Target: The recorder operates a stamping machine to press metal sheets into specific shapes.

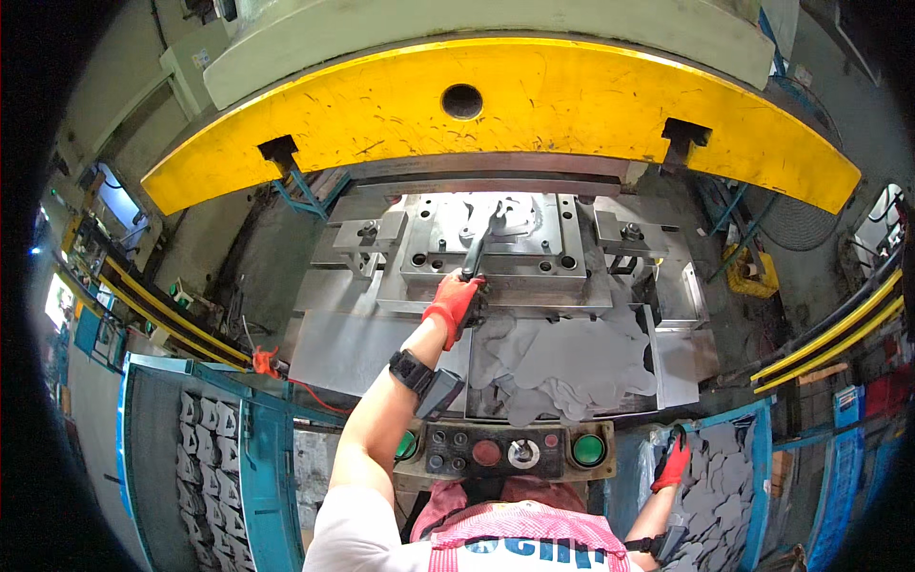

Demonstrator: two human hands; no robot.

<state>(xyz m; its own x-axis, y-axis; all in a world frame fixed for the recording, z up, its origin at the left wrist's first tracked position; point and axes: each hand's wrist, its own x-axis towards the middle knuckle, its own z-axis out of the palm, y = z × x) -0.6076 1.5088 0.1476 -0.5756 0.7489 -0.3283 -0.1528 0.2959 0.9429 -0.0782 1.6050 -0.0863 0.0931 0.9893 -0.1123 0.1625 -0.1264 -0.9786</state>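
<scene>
Tool (474, 254): dark, long-handled, slanting up and away over the die (496, 271), its far end at a flat grey part (516, 226) on the die's bright top face. Cannot tell whether it touches the part.

Left hand (455, 301), red-gloved, closed round the near end of the tool, arm stretched forward.

Right hand (673, 465), same red glove, low at the inner side of the right bin (762, 462), just beside the grey pieces (715, 484) heaped there. Cannot tell if it grips anything.

Nearer the person than the die: a loose pile of thin grey blanks (583, 360), overlapping. Then a control panel (487, 452), a green button at each end. Left bin (271, 467), blue, holds rows of shaped parts (203, 456). Beyond and above the die, a broad yellow beam (558, 107).
</scene>
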